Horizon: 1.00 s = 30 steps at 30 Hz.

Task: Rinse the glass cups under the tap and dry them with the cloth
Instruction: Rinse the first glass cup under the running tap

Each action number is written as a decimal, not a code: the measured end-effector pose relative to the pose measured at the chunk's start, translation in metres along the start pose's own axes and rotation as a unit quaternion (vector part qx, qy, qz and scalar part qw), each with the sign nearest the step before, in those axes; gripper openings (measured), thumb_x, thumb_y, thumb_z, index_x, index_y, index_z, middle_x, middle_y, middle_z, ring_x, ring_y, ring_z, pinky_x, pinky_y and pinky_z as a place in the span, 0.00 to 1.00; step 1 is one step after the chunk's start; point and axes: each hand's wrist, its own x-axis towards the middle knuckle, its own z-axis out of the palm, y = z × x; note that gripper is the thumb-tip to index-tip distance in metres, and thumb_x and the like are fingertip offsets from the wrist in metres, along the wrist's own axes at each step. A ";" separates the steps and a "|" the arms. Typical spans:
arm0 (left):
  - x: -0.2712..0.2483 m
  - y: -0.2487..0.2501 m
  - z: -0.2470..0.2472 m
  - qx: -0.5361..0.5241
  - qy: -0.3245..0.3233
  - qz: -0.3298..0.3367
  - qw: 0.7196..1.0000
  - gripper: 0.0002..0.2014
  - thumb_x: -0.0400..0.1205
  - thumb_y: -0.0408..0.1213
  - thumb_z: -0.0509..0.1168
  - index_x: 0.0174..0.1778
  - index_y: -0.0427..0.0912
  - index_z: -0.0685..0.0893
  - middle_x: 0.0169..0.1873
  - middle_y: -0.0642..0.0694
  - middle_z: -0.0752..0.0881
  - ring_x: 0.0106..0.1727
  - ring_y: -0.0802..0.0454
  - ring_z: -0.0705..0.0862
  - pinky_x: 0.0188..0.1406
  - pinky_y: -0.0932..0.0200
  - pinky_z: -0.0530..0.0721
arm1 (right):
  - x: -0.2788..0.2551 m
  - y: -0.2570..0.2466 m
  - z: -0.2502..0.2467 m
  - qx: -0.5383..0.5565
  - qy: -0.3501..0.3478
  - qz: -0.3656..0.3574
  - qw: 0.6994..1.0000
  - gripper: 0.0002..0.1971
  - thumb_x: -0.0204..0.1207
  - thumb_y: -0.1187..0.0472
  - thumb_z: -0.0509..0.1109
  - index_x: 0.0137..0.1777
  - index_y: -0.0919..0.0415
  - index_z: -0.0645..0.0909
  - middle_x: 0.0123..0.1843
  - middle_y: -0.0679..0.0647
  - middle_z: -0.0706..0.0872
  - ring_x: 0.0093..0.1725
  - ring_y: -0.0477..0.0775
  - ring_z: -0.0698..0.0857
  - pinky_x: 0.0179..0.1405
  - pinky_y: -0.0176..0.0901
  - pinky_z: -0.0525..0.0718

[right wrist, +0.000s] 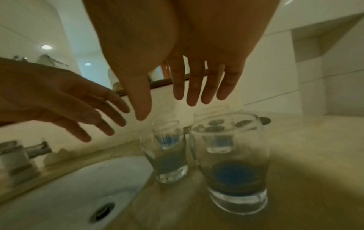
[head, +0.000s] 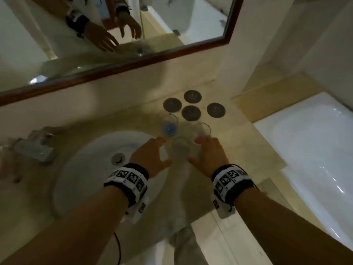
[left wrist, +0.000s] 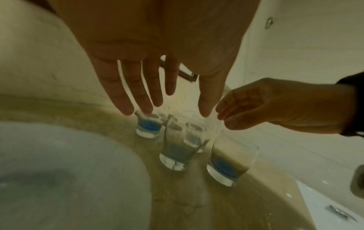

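Note:
Several clear glass cups with blue bases stand on the beige counter just right of the sink [head: 91, 159]. One cup [head: 180, 148] lies between my hands, another [head: 169, 123] stands farther back and a third [head: 202, 130] to the right. My left hand [head: 154, 152] hovers with straight spread fingers above the cups [left wrist: 176, 149], touching none. Beside it my right hand [head: 208, 152] is spread the same way over the nearest cup [right wrist: 230, 163], empty. A pale cloth [head: 183, 190] seems to hang over the counter's front edge. The tap [head: 34, 148] stands at the sink's left.
Several dark round coasters [head: 191, 112] lie behind the cups near the wall. A wood-framed mirror [head: 114, 35] runs above the counter. A white bathtub [head: 315, 150] sits lower on the right, past the counter's end.

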 end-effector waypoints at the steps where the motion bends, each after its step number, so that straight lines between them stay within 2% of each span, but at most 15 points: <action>1: 0.012 0.002 0.009 -0.010 -0.008 -0.007 1.000 0.40 0.76 0.57 0.75 0.81 0.52 0.66 0.74 0.48 0.76 0.71 0.46 0.80 0.68 0.45 0.82 | 0.008 0.005 0.005 -0.006 -0.020 -0.002 1.000 0.35 0.76 0.40 0.74 0.80 0.53 0.69 0.82 0.55 0.71 0.79 0.61 0.69 0.80 0.55 0.70; 4: 0.038 0.007 0.029 -0.041 -0.032 -0.037 0.998 0.41 0.73 0.53 0.78 0.80 0.52 0.67 0.74 0.48 0.76 0.70 0.45 0.80 0.68 0.46 0.81 | 0.027 0.008 0.022 -0.037 -0.041 -0.014 0.998 0.34 0.79 0.43 0.72 0.81 0.53 0.66 0.82 0.55 0.71 0.82 0.61 0.67 0.81 0.56 0.62; 6: 0.052 0.012 0.039 -0.076 -0.039 -0.048 0.995 0.40 0.73 0.48 0.78 0.80 0.50 0.68 0.74 0.46 0.77 0.72 0.43 0.80 0.70 0.43 0.80 | 0.037 0.005 0.030 -0.054 -0.038 -0.023 0.998 0.30 0.79 0.46 0.71 0.78 0.53 0.68 0.79 0.55 0.76 0.80 0.61 0.70 0.80 0.57 0.60; 9: 0.066 0.013 0.047 -0.087 -0.026 -0.044 0.995 0.35 0.73 0.44 0.79 0.75 0.47 0.72 0.71 0.45 0.80 0.67 0.42 0.83 0.67 0.45 0.81 | 0.046 0.000 0.034 -0.063 -0.040 -0.027 0.997 0.21 0.79 0.50 0.69 0.70 0.52 0.74 0.69 0.52 0.83 0.74 0.61 0.76 0.77 0.60 0.63; 11: 0.069 0.010 0.048 -0.084 -0.020 -0.043 0.995 0.34 0.71 0.45 0.80 0.71 0.47 0.75 0.67 0.45 0.83 0.62 0.42 0.85 0.63 0.46 0.83 | 0.048 -0.004 0.032 -0.068 -0.041 -0.035 0.996 0.18 0.77 0.51 0.71 0.65 0.52 0.75 0.64 0.50 0.85 0.69 0.60 0.79 0.73 0.58 0.66; 13: 0.068 0.003 0.048 -0.083 -0.012 -0.034 0.996 0.36 0.68 0.46 0.82 0.70 0.49 0.75 0.64 0.47 0.84 0.61 0.42 0.86 0.62 0.47 0.84 | 0.050 -0.005 0.030 -0.073 -0.036 -0.052 0.995 0.17 0.77 0.50 0.71 0.63 0.51 0.76 0.62 0.49 0.86 0.66 0.58 0.80 0.71 0.55 0.69; 16: 0.056 -0.015 0.043 -0.104 0.020 -0.033 0.994 0.40 0.64 0.47 0.84 0.71 0.51 0.75 0.64 0.50 0.85 0.60 0.47 0.86 0.61 0.54 0.83 | 0.050 -0.017 0.025 -0.070 -0.037 -0.085 0.993 0.17 0.77 0.47 0.70 0.63 0.51 0.78 0.60 0.49 0.86 0.64 0.57 0.81 0.70 0.53 0.71; 19: 0.040 -0.038 0.030 -0.124 0.049 -0.052 0.990 0.40 0.63 0.50 0.83 0.70 0.53 0.75 0.62 0.53 0.85 0.59 0.50 0.86 0.59 0.56 0.84 | 0.051 -0.048 0.019 -0.050 -0.033 -0.120 0.991 0.18 0.75 0.45 0.73 0.62 0.51 0.80 0.58 0.49 0.86 0.60 0.58 0.82 0.65 0.51 0.73; 21: 0.029 -0.059 0.021 -0.131 0.076 -0.062 0.987 0.39 0.61 0.53 0.82 0.67 0.55 0.74 0.60 0.55 0.84 0.59 0.51 0.86 0.58 0.53 0.85 | 0.052 -0.074 0.018 -0.033 -0.045 -0.146 0.988 0.22 0.75 0.45 0.75 0.65 0.51 0.79 0.61 0.50 0.85 0.61 0.58 0.80 0.64 0.49 0.71; 24: 0.008 -0.094 0.002 -0.147 0.115 -0.083 0.979 0.40 0.62 0.52 0.84 0.68 0.52 0.75 0.62 0.53 0.84 0.61 0.52 0.83 0.61 0.58 0.81 | 0.055 -0.117 0.024 -0.028 -0.068 -0.190 0.979 0.28 0.74 0.45 0.77 0.72 0.52 0.76 0.67 0.52 0.84 0.66 0.59 0.80 0.67 0.50 0.71; 27: -0.016 -0.133 -0.016 -0.142 0.153 -0.111 0.972 0.41 0.63 0.51 0.84 0.71 0.46 0.77 0.64 0.48 0.84 0.64 0.47 0.84 0.64 0.55 0.80 | 0.055 -0.162 0.039 -0.015 -0.085 -0.215 0.973 0.31 0.74 0.46 0.79 0.74 0.56 0.76 0.69 0.55 0.83 0.68 0.61 0.79 0.69 0.50 0.71; 30: -0.035 -0.176 -0.026 -0.145 0.164 -0.130 0.967 0.42 0.63 0.54 0.83 0.73 0.48 0.76 0.65 0.49 0.84 0.65 0.47 0.84 0.64 0.58 0.77 | 0.056 -0.205 0.055 -0.014 -0.104 -0.240 0.965 0.31 0.75 0.47 0.78 0.75 0.55 0.75 0.70 0.54 0.82 0.70 0.60 0.77 0.69 0.49 0.72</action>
